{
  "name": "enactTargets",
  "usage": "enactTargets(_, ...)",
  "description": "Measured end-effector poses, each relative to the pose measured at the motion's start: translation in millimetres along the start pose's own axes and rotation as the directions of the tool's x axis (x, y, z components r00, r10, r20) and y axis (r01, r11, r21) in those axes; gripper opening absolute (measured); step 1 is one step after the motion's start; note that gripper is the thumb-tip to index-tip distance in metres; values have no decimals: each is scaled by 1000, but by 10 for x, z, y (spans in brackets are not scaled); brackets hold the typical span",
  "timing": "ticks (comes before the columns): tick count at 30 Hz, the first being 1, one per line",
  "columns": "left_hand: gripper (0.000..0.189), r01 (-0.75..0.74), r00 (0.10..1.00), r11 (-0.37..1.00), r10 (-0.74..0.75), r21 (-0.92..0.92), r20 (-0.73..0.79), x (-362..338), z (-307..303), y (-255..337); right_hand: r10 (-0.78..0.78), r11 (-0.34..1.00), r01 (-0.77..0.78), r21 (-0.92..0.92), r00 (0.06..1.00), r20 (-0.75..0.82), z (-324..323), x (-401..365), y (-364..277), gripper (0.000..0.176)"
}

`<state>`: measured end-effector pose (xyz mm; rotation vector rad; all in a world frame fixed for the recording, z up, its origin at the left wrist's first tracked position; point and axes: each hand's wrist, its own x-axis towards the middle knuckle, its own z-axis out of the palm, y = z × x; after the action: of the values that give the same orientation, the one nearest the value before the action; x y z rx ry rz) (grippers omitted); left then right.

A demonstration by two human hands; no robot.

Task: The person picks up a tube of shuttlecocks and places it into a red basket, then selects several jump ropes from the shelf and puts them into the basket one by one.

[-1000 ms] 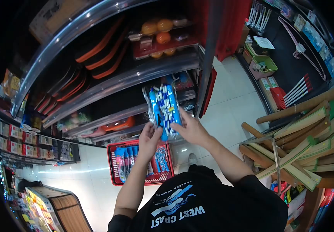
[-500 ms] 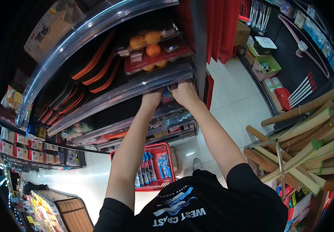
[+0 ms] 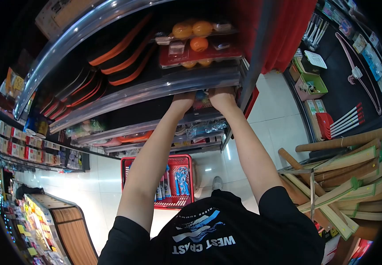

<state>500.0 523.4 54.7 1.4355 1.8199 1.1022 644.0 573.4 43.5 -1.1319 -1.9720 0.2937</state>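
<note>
Both of my arms reach forward under the clear front strip (image 3: 155,95) of a shelf. My left hand (image 3: 183,101) and my right hand (image 3: 222,98) are side by side on the shelf below it, their fingers hidden beneath the strip. Between them shows part of a small colourful packaged item (image 3: 202,100), too covered to name. Whether either hand grips it cannot be seen. On the shelf above are packs with orange balls (image 3: 199,44) on red card and black paddle-like items with orange edges (image 3: 124,55).
A red shopping basket (image 3: 190,176) holding blue-and-white packaged goods stands on the floor below my left arm. Wooden-looking boards and rolls (image 3: 345,185) stick out at the right. Red-ended dustpans (image 3: 325,126) and a green bin (image 3: 312,86) sit on the far display.
My view has shifted, so the shelf's orange balls appear further right and the basket slightly left. Both hands stay inside the shelf, a little further right in view.
</note>
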Motion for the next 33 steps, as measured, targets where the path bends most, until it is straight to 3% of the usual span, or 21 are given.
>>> enactTargets(3,49,19,996,985,-33,-172,-81,-108,-43,-48,-57,996,55,-66,998,-31,59,-14,86,28)
enactTargets(4,46,-25,997,974,9,-227,-75,-135,-72,-124,17,992,-3,-124,994,108,-38,-32,15,29)
enactTargets(6,43,-91,984,948,39,-306,-172,-441,-144,-85,-123,985,113,-129,990,-71,-52,-157,33,23)
enactTargets(7,44,-70,984,950,15,-303,-180,-605,-209,-105,149,989,-148,-15,974,169,-248,-196,-141,23)
enactTargets(8,44,-107,974,952,43,-286,-222,-809,-270,-143,87,996,-83,-42,990,110,-382,-290,-298,21)
enactTargets(10,43,-153,957,943,68,-294,-281,-1212,-333,-373,-146,978,151,146,988,-47,-525,-510,-532,24)
enactTargets(11,42,-45,971,913,-56,-407,-234,-1455,-365,-525,-156,975,156,161,988,-13,-520,-676,-557,24)
enactTargets(13,39,43,944,917,-168,-396,-285,-1900,-379,-966,-158,937,141,318,987,26,-506,-1013,-579,26)
enactTargets(14,38,149,923,917,-263,-369,-281,-2146,-382,-1219,-108,931,46,362,982,153,-519,-1198,-619,26)
enactTargets(17,40,445,805,828,-537,-342,-251,-2850,-288,-2006,0,912,-183,367,895,446,-383,-1793,-559,27)
enactTargets(18,40,451,795,816,-551,-362,-252,-3062,-220,-2302,36,900,-268,344,831,554,-331,-1989,-529,27)
enactTargets(19,43,555,755,760,-631,-338,-180,-3264,-131,-2597,69,885,-349,309,753,654,-275,-2176,-502,28)
enactTargets(20,47,651,702,694,-705,-307,-105,-3430,-38,-2819,73,886,-378,267,684,726,-199,-2376,-456,27)
enactTargets(21,47,657,690,678,-717,-330,-100,-3541,45,-2952,79,888,-403,221,608,790,-143,-2546,-433,26)
enactTargets(23,50,750,637,629,-770,-207,-32,-3695,218,-3187,58,918,-363,161,525,849,-89,-2780,-488,26)
enactTargets(24,53,728,675,677,-735,-106,-60,-3772,340,-3368,46,936,-330,119,453,890,-63,-2869,-520,26)
enactTargets(27,57,737,675,676,-737,-33,-23,-3772,544,-3602,15,944,-311,114,384,923,-50,-3008,-605,26)
enactTargets(29,63,788,615,614,-788,-50,20,-3707,638,-3689,29,950,-298,96,388,921,-41,-3057,-602,24)
enactTargets(31,69,875,474,481,-874,57,105,-3633,753,-3833,37,956,-280,83,397,917,-43,-3016,-605,22)
enactTargets(33,69,883,462,467,-883,50,87,-3650,870,-3880,247,927,-347,-143,278,928,-102,-2942,-610,23)
